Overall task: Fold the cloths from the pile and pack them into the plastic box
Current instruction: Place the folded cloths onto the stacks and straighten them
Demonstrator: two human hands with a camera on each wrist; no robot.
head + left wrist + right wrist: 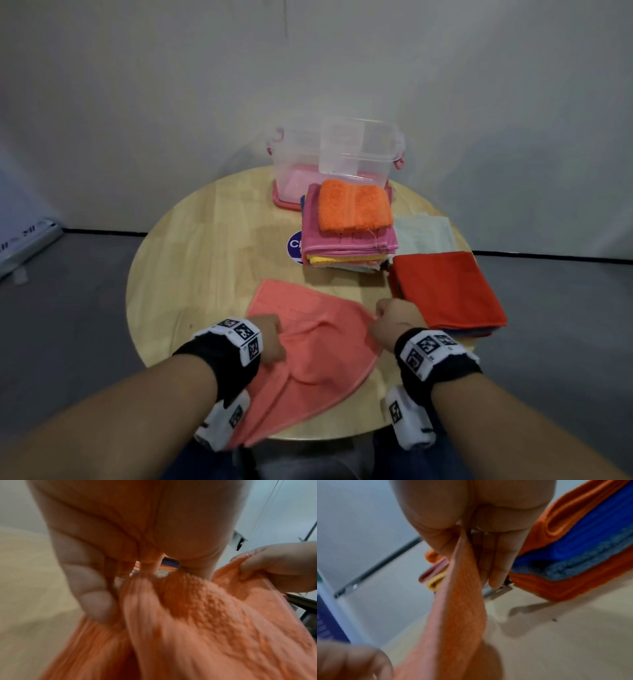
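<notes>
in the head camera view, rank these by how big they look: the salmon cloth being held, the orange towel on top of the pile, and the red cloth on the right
1. salmon cloth, though it lies nearest the camera.
2. red cloth.
3. orange towel, clearly the smallest.

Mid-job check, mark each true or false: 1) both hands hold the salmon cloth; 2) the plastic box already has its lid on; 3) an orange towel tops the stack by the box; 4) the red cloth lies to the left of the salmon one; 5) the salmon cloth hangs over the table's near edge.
1) True: the left hand and right hand each pinch the salmon cloth.
2) False: the plastic box is open on top.
3) True: the orange towel lies on top of the stack.
4) False: the red cloth lies to its right.
5) True: it drapes past the table edge.
</notes>
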